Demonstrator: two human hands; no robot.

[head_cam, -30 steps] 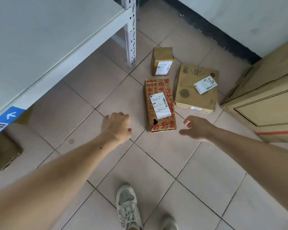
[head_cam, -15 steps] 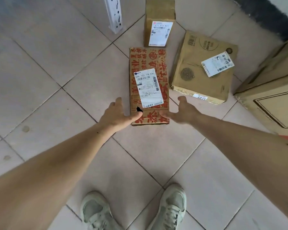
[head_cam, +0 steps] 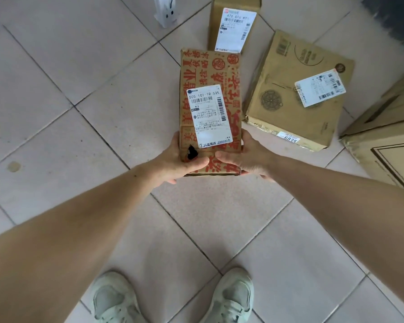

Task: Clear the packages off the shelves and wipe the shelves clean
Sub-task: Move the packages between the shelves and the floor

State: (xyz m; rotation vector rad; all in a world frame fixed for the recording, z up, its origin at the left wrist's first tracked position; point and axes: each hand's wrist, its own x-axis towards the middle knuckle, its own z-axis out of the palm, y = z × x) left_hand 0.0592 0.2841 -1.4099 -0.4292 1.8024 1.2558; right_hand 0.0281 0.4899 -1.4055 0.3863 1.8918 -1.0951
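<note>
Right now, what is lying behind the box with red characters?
Behind the red-printed box stands a small plain box with a white label. Whether they touch is hidden. Both hands grip its near end.

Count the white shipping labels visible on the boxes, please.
3. One is on the red-printed box held in both hands, one on the small box behind it, and one on the wide box at right. Others may be hidden underneath.

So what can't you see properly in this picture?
- Head view: fingers of the left hand and right hand are hidden behind the red-printed box.
- Small print on its label: too tiny.
- Small box and big carton: cut off by the edges.
</note>
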